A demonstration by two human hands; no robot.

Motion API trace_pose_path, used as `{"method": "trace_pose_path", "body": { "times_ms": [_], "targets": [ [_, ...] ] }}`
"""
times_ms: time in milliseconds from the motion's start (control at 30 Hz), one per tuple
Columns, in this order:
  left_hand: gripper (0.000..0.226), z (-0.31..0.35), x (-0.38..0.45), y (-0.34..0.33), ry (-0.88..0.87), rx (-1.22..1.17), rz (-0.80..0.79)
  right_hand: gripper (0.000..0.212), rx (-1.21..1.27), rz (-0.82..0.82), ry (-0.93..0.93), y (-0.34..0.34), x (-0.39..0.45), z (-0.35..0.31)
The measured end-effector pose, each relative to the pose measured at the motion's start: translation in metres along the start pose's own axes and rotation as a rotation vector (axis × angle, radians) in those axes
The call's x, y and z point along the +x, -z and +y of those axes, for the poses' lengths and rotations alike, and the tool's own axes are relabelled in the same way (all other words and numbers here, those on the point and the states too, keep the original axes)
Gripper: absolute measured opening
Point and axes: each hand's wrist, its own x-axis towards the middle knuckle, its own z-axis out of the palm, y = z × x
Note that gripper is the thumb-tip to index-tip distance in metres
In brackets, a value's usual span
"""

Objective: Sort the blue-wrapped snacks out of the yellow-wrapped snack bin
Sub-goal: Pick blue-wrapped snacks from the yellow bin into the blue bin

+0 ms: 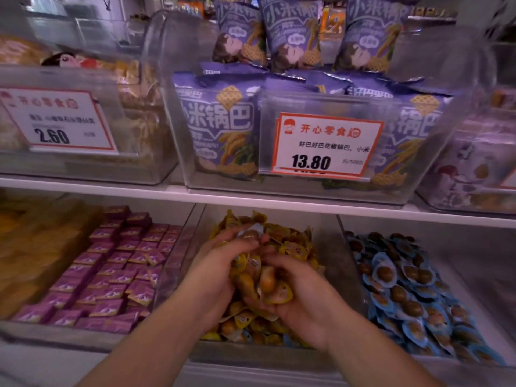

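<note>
Blue-wrapped snacks [402,286] fill the clear bin on the right of the lower shelf, just beside the yellow-wrapped snack bin [335,263] in the middle. Over that middle bin both hands are cupped together around a heap of yellow-wrapped snacks [259,277]. The left hand [215,263] has its grip curled round the heap, with one pale blue wrapper [252,229] showing at its fingertips. The right hand [304,291] curls under the heap from the other side. Purple packets [111,263] lie in the bin to the left.
</note>
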Motion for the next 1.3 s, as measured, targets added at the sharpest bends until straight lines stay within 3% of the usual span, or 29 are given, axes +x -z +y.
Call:
{"method": "trace_pose_path", "body": {
  "times_ms": [67,167,367,433,533,600,700,767,867,933,1033,1100,1200,1300],
  "targets": [
    [0.046,0.002,0.0,0.001,0.023,0.034,0.029,0.027,-0.069,-0.003,0.037,0.004,0.002,0.002],
    [0.032,0.004,0.003,0.005,0.01,0.106,0.083,0.017,-0.193,0.084,0.162,0.007,0.004,-0.001],
    [0.033,0.003,0.001,0.003,-0.021,0.193,0.04,0.011,-0.769,0.314,0.572,0.022,0.002,-0.009],
    [0.029,-0.001,-0.002,0.0,-0.133,0.402,-0.007,0.009,-0.547,0.289,0.503,0.023,-0.002,-0.011],
    [0.022,-0.012,-0.006,-0.005,-0.393,0.711,-0.166,0.029,0.01,0.003,0.136,0.016,-0.015,-0.018],
    [0.028,-0.021,-0.006,-0.009,-0.561,0.937,-0.263,0.033,0.02,-0.099,0.134,0.016,-0.022,-0.019],
    [0.045,-0.021,-0.008,-0.017,-0.657,1.086,-0.38,0.013,-0.212,0.027,0.352,0.022,-0.031,-0.022],
    [0.05,-0.015,-0.008,-0.017,-0.637,1.068,-0.381,0.018,-0.399,0.154,0.537,0.034,-0.039,-0.034],
    [0.033,-0.003,-0.006,-0.006,-0.602,1.09,-0.288,0.026,-0.721,0.348,0.802,0.066,-0.054,-0.062],
    [0.021,0.0,-0.004,0.003,-0.599,1.237,-0.278,0.019,-0.943,0.459,0.803,0.095,-0.057,-0.073],
    [0.012,0.004,0.0,0.013,-0.555,1.358,-0.285,0.018,-1.324,0.571,0.617,0.126,-0.053,-0.07],
    [0.017,0.007,0.001,0.016,-0.563,1.408,-0.286,0.021,-1.375,0.651,0.728,0.13,-0.055,-0.067],
    [0.025,0.015,-0.002,0.015,-0.643,1.451,-0.246,0.02,-1.253,0.503,1.061,0.102,-0.065,-0.062],
    [0.024,0.028,-0.009,0.016,-0.773,1.559,-0.16,0.026,-1.292,0.177,0.968,0.061,-0.06,-0.037]
  ]
}}
